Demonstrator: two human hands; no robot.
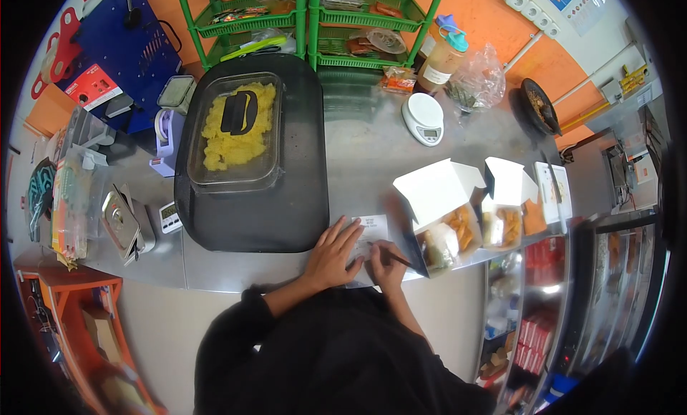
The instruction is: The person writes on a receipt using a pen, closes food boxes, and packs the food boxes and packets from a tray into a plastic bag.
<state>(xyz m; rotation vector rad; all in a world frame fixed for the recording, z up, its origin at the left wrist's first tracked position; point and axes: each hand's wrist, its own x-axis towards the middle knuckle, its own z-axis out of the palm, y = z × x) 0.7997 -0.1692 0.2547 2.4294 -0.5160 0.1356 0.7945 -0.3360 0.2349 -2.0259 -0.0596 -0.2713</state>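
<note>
On the steel counter's front edge, a printed paper slip [373,227] lies partly covered by both my hands. My left hand [332,257] rests flat on its left side, fingers stretched out. My right hand [387,266] is closed around a dark pen [398,258], whose tip points down at the paper. Close to the right of the pen stands an open white takeaway box [433,194] with golden fried pieces and a pale wrapped item inside. A smaller open box [505,180] beside it also holds fried food. What is printed on the slip is too small to read.
Left of my hands, a black tray [250,225] carries a lidded clear container [278,173] of yellow food. A white kitchen scale [423,116], a sauce bottle [438,65] and green racks [308,28] stand behind. A knife [557,196] lies on a white board at right.
</note>
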